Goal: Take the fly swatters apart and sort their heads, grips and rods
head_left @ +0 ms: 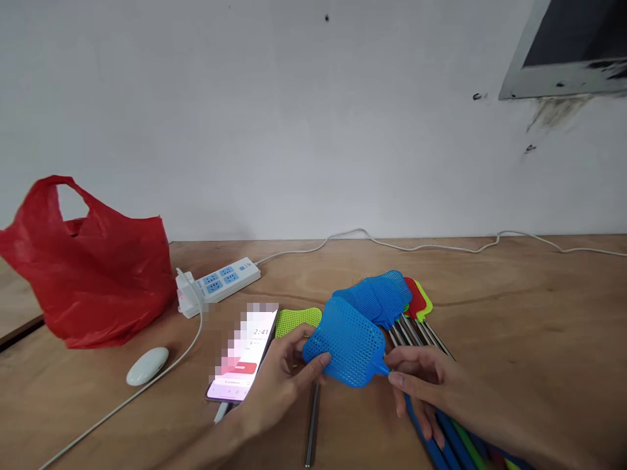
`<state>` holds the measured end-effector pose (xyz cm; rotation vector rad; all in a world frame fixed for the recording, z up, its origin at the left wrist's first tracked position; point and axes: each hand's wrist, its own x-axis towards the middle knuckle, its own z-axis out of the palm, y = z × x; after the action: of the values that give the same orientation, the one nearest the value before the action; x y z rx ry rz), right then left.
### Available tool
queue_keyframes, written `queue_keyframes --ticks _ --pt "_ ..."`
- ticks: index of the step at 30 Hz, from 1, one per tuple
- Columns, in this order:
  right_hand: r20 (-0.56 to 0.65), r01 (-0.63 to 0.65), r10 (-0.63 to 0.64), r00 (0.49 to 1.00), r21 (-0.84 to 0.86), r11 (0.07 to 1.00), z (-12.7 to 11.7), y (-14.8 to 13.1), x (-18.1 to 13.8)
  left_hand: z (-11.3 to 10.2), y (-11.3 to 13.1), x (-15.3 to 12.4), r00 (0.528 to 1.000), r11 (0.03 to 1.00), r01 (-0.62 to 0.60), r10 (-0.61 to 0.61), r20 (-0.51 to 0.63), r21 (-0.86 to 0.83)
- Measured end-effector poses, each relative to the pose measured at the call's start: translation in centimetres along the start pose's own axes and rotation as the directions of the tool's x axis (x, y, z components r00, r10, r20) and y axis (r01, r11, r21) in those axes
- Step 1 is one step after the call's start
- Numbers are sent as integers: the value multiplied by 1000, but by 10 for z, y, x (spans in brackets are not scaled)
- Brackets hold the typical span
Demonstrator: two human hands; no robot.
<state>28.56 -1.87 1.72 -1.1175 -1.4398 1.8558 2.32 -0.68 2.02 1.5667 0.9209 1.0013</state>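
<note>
A blue fly swatter head (pixel 345 343), a perforated plastic paddle, is raised over the table between both hands. My left hand (pixel 289 372) pinches its left edge between thumb and fingers. At its narrow neck, my right hand (pixel 421 378) grips with thumb and fingertips. Behind it lie several more blue swatters (pixel 377 297), with a red swatter (pixel 415 298) and a yellow-green one fanned beside them on metal rods. Coloured handles (pixel 441 440) show beneath my right hand. A lime-green swatter (pixel 298 320) with a metal rod (pixel 312 424) lies partly hidden behind my left hand.
A lit phone (pixel 245 356) lies left of my left hand, with a charging cable. Farther left are a white mouse-shaped object (pixel 147 365), a white power strip (pixel 220 285) and a red plastic bag (pixel 108 281). A white cord (pixel 416 247) runs along the wall.
</note>
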Motion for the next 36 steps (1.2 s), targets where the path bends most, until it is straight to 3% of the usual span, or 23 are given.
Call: queue_keyframes --ticks 12,19,25,28,31,33,36 --pt "-142 221 -229 963 -72 973 -4 4 8 -5 2 7 995 987 99 -99 8 -130" --pt "-188 143 -194 963 -256 956 4 -8 5 -2 -1 2 995 989 100 -98 28 -113" --pt "-191 168 -265 945 -413 895 8 -13 5 3 -5 -3 994 977 109 -105 34 -182" --pt "-144 213 -366 919 -600 771 6 -12 4 6 -4 -5 995 980 98 -97 15 -171" --pt "-67 241 -494 867 -811 533 2 -9 3 7 -4 -4 996 983 90 -92 -7 -161" --pt "-4 242 -521 854 -882 403 0 -6 4 7 -5 -3 996 986 77 -81 -23 -145" --pt "58 254 -537 841 -920 299 0 -2 6 10 -10 -3 997 994 61 -65 -47 -90"
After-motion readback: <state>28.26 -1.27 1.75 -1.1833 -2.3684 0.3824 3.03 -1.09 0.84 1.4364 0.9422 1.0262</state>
